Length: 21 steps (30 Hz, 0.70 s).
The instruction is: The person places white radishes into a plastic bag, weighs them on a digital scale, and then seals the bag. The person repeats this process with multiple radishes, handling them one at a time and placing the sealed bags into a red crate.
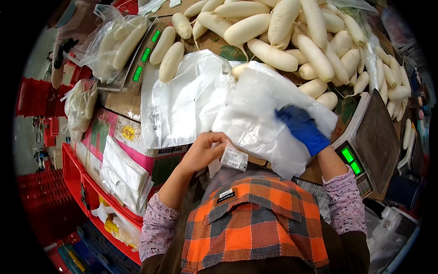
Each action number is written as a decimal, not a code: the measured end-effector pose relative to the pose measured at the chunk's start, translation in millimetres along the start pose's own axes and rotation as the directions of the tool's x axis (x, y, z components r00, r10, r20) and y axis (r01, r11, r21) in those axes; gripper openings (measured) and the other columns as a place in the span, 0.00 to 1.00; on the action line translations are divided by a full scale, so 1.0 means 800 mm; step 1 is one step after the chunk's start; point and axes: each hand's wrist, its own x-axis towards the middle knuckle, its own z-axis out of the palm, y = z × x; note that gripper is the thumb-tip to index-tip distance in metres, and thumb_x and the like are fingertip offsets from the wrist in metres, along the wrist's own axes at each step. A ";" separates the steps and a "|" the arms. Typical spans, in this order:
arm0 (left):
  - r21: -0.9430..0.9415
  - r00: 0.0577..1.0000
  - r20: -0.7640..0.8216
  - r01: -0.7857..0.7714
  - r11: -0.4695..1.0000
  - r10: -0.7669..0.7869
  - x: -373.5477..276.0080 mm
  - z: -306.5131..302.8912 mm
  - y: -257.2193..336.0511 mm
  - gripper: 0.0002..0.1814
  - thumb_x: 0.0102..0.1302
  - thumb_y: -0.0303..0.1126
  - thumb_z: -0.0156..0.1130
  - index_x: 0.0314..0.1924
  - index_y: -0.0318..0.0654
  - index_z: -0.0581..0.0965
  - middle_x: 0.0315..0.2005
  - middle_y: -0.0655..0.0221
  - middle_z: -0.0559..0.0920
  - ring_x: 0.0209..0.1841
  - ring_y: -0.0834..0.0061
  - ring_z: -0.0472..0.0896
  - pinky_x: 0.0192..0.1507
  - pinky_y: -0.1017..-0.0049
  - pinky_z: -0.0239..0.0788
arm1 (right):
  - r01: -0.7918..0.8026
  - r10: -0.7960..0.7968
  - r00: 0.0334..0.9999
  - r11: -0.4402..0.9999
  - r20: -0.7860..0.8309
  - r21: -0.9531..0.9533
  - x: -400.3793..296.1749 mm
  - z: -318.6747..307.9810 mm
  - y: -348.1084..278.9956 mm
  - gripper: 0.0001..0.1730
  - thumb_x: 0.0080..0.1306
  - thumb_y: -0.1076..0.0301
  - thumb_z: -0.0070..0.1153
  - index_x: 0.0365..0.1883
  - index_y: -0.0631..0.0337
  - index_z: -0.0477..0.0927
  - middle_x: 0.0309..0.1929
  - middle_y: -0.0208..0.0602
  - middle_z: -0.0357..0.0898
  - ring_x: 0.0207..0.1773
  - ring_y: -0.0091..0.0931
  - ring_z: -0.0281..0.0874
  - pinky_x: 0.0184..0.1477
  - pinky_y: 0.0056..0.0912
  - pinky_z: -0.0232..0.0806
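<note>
My bare left hand (207, 150) pinches a small white printed label (234, 159) between thumb and fingers, just in front of my checked apron. My right hand (303, 128), in a blue glove, rests on a flat pile of translucent plastic bags (256, 102). Its fingers are blurred, so their grip is unclear. To the left of that pile lies another white plastic bag (186, 106), spread flat and bearing a printed label (156, 117) near its left edge. Many white radishes (273, 56) are heaped just beyond the bags.
A digital scale (366, 144) with green displays stands at right. Another scale (126, 73) at upper left carries a bag of radishes (118, 44); a second filled bag (81, 106) sits nearby. Folded bags (125, 173) lie by a red crate (77, 174). A person's dark-gloved hand (65, 51) shows at far left.
</note>
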 end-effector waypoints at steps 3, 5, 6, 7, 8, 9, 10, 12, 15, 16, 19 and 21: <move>0.072 0.990 -0.139 -0.011 0.997 0.021 0.045 0.010 0.001 0.07 0.66 0.26 0.55 0.34 0.29 0.78 0.25 0.75 0.78 0.30 0.88 0.71 0.33 0.82 0.64 | -0.025 -0.040 0.877 0.991 -0.480 -0.129 0.011 -0.040 -0.043 0.07 0.64 0.67 0.57 0.35 0.63 0.80 0.33 0.45 0.78 0.38 0.40 0.75 0.42 0.40 0.67; 0.144 0.952 -0.263 -0.120 0.982 0.155 0.086 0.018 -0.010 0.10 0.68 0.28 0.53 0.32 0.29 0.77 0.17 0.73 0.75 0.22 0.86 0.72 0.26 0.79 0.64 | 0.309 -0.403 0.828 0.908 -0.390 -0.283 0.004 -0.046 -0.078 0.05 0.63 0.78 0.54 0.37 0.64 0.79 0.33 0.40 0.79 0.33 0.31 0.78 0.37 0.30 0.70; 0.196 0.950 -0.287 -0.065 0.978 0.121 0.109 0.015 -0.030 0.10 0.65 0.29 0.55 0.31 0.28 0.78 0.17 0.61 0.78 0.22 0.72 0.78 0.27 0.73 0.67 | 0.365 -0.398 0.876 0.916 -0.272 -0.164 -0.002 -0.030 -0.083 0.05 0.64 0.78 0.53 0.38 0.63 0.79 0.34 0.41 0.78 0.35 0.32 0.78 0.38 0.32 0.69; 0.338 0.936 -0.317 -0.040 0.940 0.154 0.122 0.018 -0.034 0.10 0.64 0.29 0.56 0.32 0.28 0.78 0.20 0.58 0.79 0.24 0.66 0.79 0.30 0.71 0.68 | 0.403 -0.404 0.902 0.914 -0.151 -0.043 -0.006 -0.010 -0.081 0.06 0.65 0.77 0.51 0.38 0.63 0.79 0.35 0.41 0.78 0.37 0.33 0.77 0.38 0.33 0.69; 0.470 0.920 -0.343 -0.008 0.883 0.191 0.131 0.022 -0.036 0.10 0.62 0.30 0.58 0.33 0.28 0.79 0.22 0.55 0.81 0.27 0.61 0.80 0.32 0.69 0.70 | 0.316 -0.318 0.948 0.945 -0.011 -0.087 -0.010 0.009 -0.076 0.08 0.65 0.76 0.50 0.41 0.61 0.80 0.35 0.42 0.77 0.38 0.35 0.77 0.39 0.36 0.69; 0.588 0.904 -0.357 0.021 0.808 0.236 0.140 0.025 -0.036 0.10 0.61 0.30 0.59 0.33 0.28 0.80 0.25 0.53 0.82 0.29 0.55 0.81 0.34 0.67 0.71 | 0.228 -0.211 0.970 0.962 0.122 -0.150 -0.013 0.026 -0.065 0.10 0.66 0.74 0.49 0.43 0.60 0.80 0.35 0.43 0.77 0.39 0.37 0.76 0.39 0.38 0.68; 0.622 0.912 -0.380 0.132 0.772 0.150 0.136 0.025 -0.025 0.11 0.58 0.33 0.62 0.33 0.30 0.81 0.28 0.45 0.80 0.35 0.47 0.80 0.39 0.62 0.72 | 0.195 -0.173 0.974 0.969 0.145 -0.149 -0.014 0.042 -0.048 0.12 0.67 0.73 0.49 0.46 0.58 0.80 0.35 0.44 0.77 0.38 0.38 0.76 0.40 0.39 0.68; 0.644 0.918 -0.392 0.222 0.732 0.066 0.119 0.020 -0.024 0.12 0.57 0.35 0.63 0.33 0.30 0.81 0.28 0.46 0.81 0.35 0.48 0.80 0.38 0.62 0.72 | 0.132 -0.102 0.974 0.981 0.203 -0.142 -0.018 0.066 -0.020 0.15 0.67 0.69 0.48 0.50 0.56 0.79 0.34 0.45 0.76 0.38 0.39 0.75 0.40 0.41 0.67; 0.645 0.913 -0.404 0.248 0.723 0.047 0.065 0.007 -0.045 0.14 0.55 0.36 0.64 0.31 0.29 0.79 0.25 0.50 0.80 0.28 0.52 0.79 0.33 0.65 0.71 | 0.226 -0.160 0.952 0.942 0.263 -0.247 -0.018 0.055 -0.027 0.17 0.68 0.64 0.51 0.54 0.54 0.78 0.34 0.45 0.75 0.37 0.40 0.74 0.41 0.42 0.67; 0.653 0.909 -0.410 0.237 0.719 0.073 0.044 0.002 -0.051 0.13 0.55 0.35 0.64 0.30 0.29 0.78 0.23 0.52 0.80 0.26 0.56 0.78 0.32 0.67 0.70 | 0.165 -0.106 0.957 0.965 0.269 -0.206 -0.014 0.057 -0.027 0.17 0.66 0.61 0.54 0.52 0.53 0.79 0.34 0.45 0.75 0.37 0.40 0.74 0.41 0.41 0.67; 0.349 0.879 -0.477 0.196 0.916 -0.007 -0.013 -0.009 -0.061 0.08 0.55 0.28 0.60 0.29 0.27 0.75 0.19 0.64 0.78 0.23 0.78 0.74 0.28 0.76 0.66 | 0.350 -0.322 0.930 0.924 0.180 -0.155 -0.022 0.051 -0.040 0.17 0.62 0.58 0.58 0.48 0.52 0.81 0.34 0.45 0.74 0.36 0.39 0.74 0.40 0.41 0.67; 0.162 0.900 -0.423 0.194 0.968 -0.110 -0.031 -0.009 -0.043 0.03 0.56 0.23 0.56 0.30 0.30 0.76 0.21 0.74 0.77 0.28 0.88 0.73 0.30 0.82 0.65 | 0.294 -0.244 0.945 0.925 0.217 -0.241 -0.020 0.057 -0.034 0.13 0.60 0.57 0.60 0.38 0.54 0.82 0.31 0.44 0.75 0.35 0.39 0.74 0.38 0.41 0.66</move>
